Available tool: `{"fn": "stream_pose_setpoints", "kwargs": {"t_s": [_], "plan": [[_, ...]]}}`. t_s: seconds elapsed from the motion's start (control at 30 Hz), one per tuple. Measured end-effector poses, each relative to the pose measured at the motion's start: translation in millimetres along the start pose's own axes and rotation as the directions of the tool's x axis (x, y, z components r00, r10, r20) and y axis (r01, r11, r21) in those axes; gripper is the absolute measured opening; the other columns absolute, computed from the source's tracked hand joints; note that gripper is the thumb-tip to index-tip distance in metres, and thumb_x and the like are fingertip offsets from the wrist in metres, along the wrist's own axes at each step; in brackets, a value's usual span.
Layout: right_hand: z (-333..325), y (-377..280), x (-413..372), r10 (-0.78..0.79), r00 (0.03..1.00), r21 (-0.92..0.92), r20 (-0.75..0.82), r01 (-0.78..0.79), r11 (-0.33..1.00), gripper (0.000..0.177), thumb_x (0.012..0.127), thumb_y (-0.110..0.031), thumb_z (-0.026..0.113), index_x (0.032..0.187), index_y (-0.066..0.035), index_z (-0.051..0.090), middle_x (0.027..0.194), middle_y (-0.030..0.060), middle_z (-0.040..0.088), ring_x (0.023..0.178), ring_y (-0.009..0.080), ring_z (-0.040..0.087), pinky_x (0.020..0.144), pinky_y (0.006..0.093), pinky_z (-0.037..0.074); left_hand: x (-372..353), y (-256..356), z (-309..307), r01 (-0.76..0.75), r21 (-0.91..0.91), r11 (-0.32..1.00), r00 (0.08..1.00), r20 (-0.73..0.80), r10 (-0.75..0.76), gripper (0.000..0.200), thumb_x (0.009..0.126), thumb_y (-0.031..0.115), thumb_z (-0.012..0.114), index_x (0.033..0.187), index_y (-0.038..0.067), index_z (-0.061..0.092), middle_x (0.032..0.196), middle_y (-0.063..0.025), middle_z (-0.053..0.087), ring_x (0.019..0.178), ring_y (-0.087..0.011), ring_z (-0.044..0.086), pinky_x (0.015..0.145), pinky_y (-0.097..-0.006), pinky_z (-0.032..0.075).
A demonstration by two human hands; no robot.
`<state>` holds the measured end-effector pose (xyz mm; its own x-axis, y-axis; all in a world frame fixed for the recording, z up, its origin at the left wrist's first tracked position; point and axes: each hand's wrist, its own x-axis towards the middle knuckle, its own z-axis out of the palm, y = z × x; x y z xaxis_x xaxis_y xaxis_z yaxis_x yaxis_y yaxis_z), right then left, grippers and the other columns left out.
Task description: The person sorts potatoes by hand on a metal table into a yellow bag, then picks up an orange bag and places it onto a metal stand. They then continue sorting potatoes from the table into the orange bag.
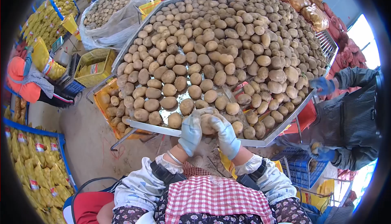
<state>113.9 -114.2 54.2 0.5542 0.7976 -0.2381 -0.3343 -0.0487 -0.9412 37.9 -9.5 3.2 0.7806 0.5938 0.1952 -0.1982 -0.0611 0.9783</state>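
Cupping one potato [207,123] between two pale-gloved hands, just above the near rim of the metal desk [154,128]. On the potato's left side, the left hand [190,131], grip closed, fingers curled up and over the top. On its right side, the right hand [226,136], grip likewise closed, fingers pressed flat against the skin. Mostly hidden by the gloves, with only a brown strip visible between them. Touching both palms, just beside the nearest tubers of the potato heap [220,41].

Spread over nearly the whole desk, from near rim to far edge, tubers packed close and touching. Below the desk's near-left corner, a yellow crate [106,102] part-filled with potatoes. Far left, a white sack [118,20], open and full of more. Along the left, on the floor, rows of yellow net bags [28,159].

At the right, a co-worker [350,118] in a dark striped jacket, with one blue glove [324,85] at the desk's right edge and the other blue glove [324,154] lower, near a blue crate [301,171]. Nearest the camera, a red-checked apron [214,195].
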Motion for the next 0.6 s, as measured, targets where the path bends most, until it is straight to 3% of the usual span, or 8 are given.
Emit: {"fn": "stream_pose_setpoints", "kwargs": {"t_s": [0.07, 0.13, 0.23, 0.3, 0.37, 0.47, 0.53, 0.6], "plan": [[-4.4, -4.0, -0.4, 0.026, 0.999, 0.137, -0.023, -0.022, 0.990, 0.047, 0.099, -0.042, 0.035, 0.117, -0.005, 0.056, 0.101, 0.0045, 0.064, 0.085, 0.0106, 0.061, 0.073, 0.0260, 0.052, -1.9, -2.4, -0.9, 0.289, -0.192, 0.938, 0.955, 0.129, -0.268, 0.051, 0.103, 0.039, 0.027, 0.119, -0.001, 0.055, 0.110, -0.0115, 0.063, 0.101, -0.0211, 0.061, 0.090, -0.0330, 0.047], [-6.4, -18.3, -5.7, 0.228, 0.974, 0.385, -0.017, -0.204, 0.900, 0.045, 0.098, -0.042, 0.034, 0.112, -0.006, 0.057, 0.099, 0.0049, 0.064, 0.081, 0.0122, 0.063, 0.063, 0.0253, 0.052, 3.2, 29.0, 6.1, 0.262, -0.238, 0.935, 0.956, 0.197, -0.218, 0.054, 0.102, 0.041, 0.026, 0.123, -0.001, 0.053, 0.116, -0.0116, 0.060, 0.107, -0.0205, 0.057, 0.094, -0.0326, 0.045], [2.2, -19.9, -5.9, 0.270, 0.946, 0.447, -0.177, -0.168, 0.879, 0.046, 0.096, -0.047, 0.034, 0.103, -0.008, 0.058, 0.091, 0.0058, 0.066, 0.071, 0.0152, 0.065, 0.048, 0.0253, 0.049, 8.4, 48.1, 7.4, 0.200, -0.261, 0.944, 0.950, 0.287, -0.122, 0.061, 0.101, 0.048, 0.024, 0.131, -0.001, 0.047, 0.127, -0.0128, 0.053, 0.118, -0.0204, 0.051, 0.100, -0.0322, 0.040], [-1.6, -21.8, -8.6, 0.238, 0.958, 0.439, -0.158, -0.147, 0.886, 0.045, 0.096, -0.045, 0.034, 0.104, -0.008, 0.059, 0.091, 0.0063, 0.066, 0.072, 0.0154, 0.065, 0.052, 0.0262, 0.050, 8.6, 47.7, 6.1, 0.166, -0.235, 0.958, 0.943, 0.321, -0.085, 0.066, 0.100, 0.051, 0.023, 0.135, -0.001, 0.043, 0.131, -0.0140, 0.050, 0.122, -0.0210, 0.048, 0.103, -0.0323, 0.038], [-4.4, -21.2, -9.0, 0.204, 0.969, 0.432, -0.137, -0.127, 0.893, 0.045, 0.097, -0.043, 0.033, 0.104, -0.007, 0.059, 0.091, 0.0068, 0.065, 0.074, 0.0156, 0.065, 0.057, 0.0270, 0.052, 8.5, 44.2, 5.9, 0.233, -0.415, 0.879, 0.928, 0.366, -0.073, 0.064, 0.096, 0.049, 0.043, 0.136, -0.001, 0.039, 0.132, -0.0146, 0.049, 0.122, -0.0221, 0.048, 0.104, -0.0343, 0.037], [-12.7, -13.8, -3.6, -0.104, 0.963, 0.069, -0.249, 0.124, 0.990, 0.045, 0.100, -0.037, 0.030, 0.105, -0.004, 0.061, 0.096, 0.0072, 0.065, 0.082, 0.0171, 0.063, 0.071, 0.0301, 0.053, 9.2, 42.5, 15.8, -0.058, -0.177, 0.982, 0.934, 0.339, 0.116, 0.075, 0.085, 0.044, 0.065, 0.138, 0.000, 0.036, 0.135, -0.0167, 0.044, 0.124, -0.0245, 0.046, 0.103, -0.0358, 0.038], [-22.9, -8.7, -2.5, -0.434, 0.885, -0.484, -0.168, 0.310, 0.818, 0.044, 0.101, -0.032, 0.029, 0.103, -0.002, 0.061, 0.096, 0.0077, 0.065, 0.083, 0.0184, 0.062, 0.077, 0.0320, 0.051, 12.7, 35.0, 14.8, -0.197, -0.084, 0.977, 0.931, 0.296, 0.213, 0.073, 0.082, 0.038, 0.070, 0.135, 0.001, 0.038, 0.135, -0.0170, 0.045, 0.124, -0.0253, 0.046, 0.103, -0.0374, 0.038], [-24.3, -1.3, -0.2, -0.418, 0.889, -0.422, -0.187, 0.312, 0.851, 0.043, 0.102, -0.032, 0.030, 0.103, -0.002, 0.061, 0.096, 0.0079, 0.064, 0.084, 0.0179, 0.061, 0.077, 0.0319, 0.051, 15.2, 36.6, 16.6, -0.371, 0.033, 0.928, 0.903, 0.247, 0.352, 0.068, 0.077, 0.031, 0.075, 0.130, 0.003, 0.043, 0.135, -0.0193, 0.045, 0.124, -0.0308, 0.047, 0.103, -0.0412, 0.037]]}}
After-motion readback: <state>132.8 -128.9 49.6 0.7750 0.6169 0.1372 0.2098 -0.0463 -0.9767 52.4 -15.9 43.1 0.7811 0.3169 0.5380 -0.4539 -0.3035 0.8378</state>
